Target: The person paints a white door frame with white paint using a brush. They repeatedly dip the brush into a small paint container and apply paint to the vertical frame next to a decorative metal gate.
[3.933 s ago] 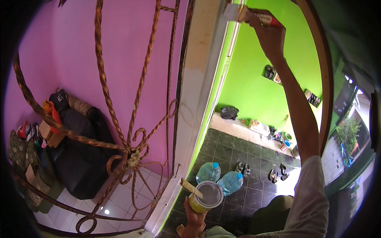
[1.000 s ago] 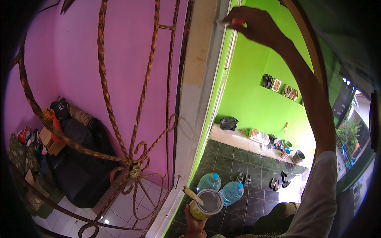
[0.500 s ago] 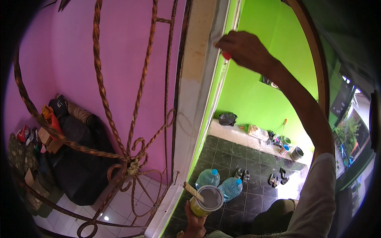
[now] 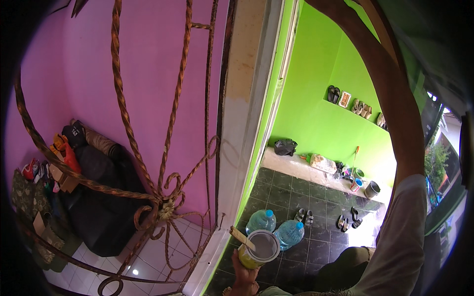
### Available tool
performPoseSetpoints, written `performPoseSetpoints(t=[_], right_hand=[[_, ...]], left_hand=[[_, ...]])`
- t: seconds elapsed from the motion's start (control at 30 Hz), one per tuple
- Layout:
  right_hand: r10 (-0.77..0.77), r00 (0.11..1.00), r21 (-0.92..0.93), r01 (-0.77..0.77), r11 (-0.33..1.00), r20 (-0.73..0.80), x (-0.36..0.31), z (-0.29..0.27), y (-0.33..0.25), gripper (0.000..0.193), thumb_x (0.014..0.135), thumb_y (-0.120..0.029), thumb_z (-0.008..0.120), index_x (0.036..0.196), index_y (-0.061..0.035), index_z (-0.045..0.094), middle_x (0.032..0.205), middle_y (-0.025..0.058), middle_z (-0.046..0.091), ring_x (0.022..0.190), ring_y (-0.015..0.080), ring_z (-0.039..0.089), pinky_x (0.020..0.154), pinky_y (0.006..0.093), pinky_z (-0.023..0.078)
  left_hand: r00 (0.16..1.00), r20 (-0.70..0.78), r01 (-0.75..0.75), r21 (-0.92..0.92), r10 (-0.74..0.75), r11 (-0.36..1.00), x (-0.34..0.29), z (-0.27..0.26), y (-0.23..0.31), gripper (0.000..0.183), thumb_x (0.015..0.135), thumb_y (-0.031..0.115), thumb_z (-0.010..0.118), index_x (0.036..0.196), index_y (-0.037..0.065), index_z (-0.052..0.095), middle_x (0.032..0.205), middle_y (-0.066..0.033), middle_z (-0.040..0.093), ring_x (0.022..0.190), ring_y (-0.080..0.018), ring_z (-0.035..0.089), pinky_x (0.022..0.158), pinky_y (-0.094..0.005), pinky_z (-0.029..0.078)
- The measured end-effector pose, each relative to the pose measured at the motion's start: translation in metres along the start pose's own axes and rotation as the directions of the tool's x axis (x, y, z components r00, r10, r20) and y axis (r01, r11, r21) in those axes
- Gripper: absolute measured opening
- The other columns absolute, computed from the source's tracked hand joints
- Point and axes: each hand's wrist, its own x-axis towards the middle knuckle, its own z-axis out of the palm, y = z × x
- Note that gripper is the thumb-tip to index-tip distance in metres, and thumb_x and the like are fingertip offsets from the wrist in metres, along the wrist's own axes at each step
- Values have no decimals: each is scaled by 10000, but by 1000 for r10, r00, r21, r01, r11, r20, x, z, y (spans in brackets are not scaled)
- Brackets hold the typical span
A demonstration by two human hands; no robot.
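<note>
My left hand (image 4: 242,277) is wrapped around the lower side of a small yellow paint can (image 4: 249,259). Greyish paint lies in the can, and a flat wooden stick (image 4: 242,238) leans out over its rim. My right forearm (image 4: 382,69) stretches up along the right side and leaves at the top edge, so the hand itself is out of sight. Nearest to it at the top is the pale upright window frame (image 4: 256,84), its face patchy with bare tan areas.
A rusty twisted iron grille (image 4: 165,209) fills the left opening, with a dark sofa (image 4: 101,207) behind it. Two big water bottles (image 4: 290,234) stand on the dark tiles beside the can. Sandals (image 4: 343,223), a ledge (image 4: 291,167) with buckets, and a shoe niche (image 4: 363,111) lie beyond.
My right hand, with something red in it before, has moved upward along the frame and out of view. My left hand keeps the paint can in nearly the same place.
</note>
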Motion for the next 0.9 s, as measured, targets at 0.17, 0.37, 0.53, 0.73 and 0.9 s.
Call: performPoseSetpoints(t=[0.17,0.37,0.53,0.73,0.9], right_hand=[[-183,981,-85,188,979,65,-60,58,-55,196,900,-133,688,1095,-119,701,1079,55,709,957,250,699,808,380,574],[-337,919,185,302,935,206,-126,26,-135,127,810,-123,706,927,-108,659,922,36,644,960,229,644,729,354,557],[-211,912,455,31,890,352,-141,21,-154,125,921,-219,674,977,-110,698,911,44,688,913,221,682,756,374,563],[57,844,476,-354,805,533,-123,30,-117,437,942,-512,612,1095,-119,726,715,115,692,723,266,703,743,427,548],[229,947,250,-284,926,227,-85,17,-86,251,972,-318,657,1106,-117,725,939,67,737,817,238,710,757,363,558]], left_hand=[[999,-31,-37,-27,36,999,-12,-5,5,711,989,649,359,1485,144,426,1442,-133,529,1319,-370,527,1015,-670,450],[1000,-4,14,7,-14,1000,-3,-7,2,729,985,670,330,1481,146,433,1440,-132,533,1319,-370,526,1013,-660,452],[999,-27,21,6,-21,1000,-5,-11,0,733,982,672,327,1484,148,433,1444,-128,532,1321,-367,526,1017,-659,445],[1000,7,13,0,-13,1000,-9,4,0,701,992,653,338,1468,151,452,1438,-123,537,1317,-361,529,1017,-659,444],[1000,-5,24,-46,-25,999,-10,-7,1,672,1003,633,347,1454,149,465,1415,-115,552,1302,-345,541,1023,-641,449]])
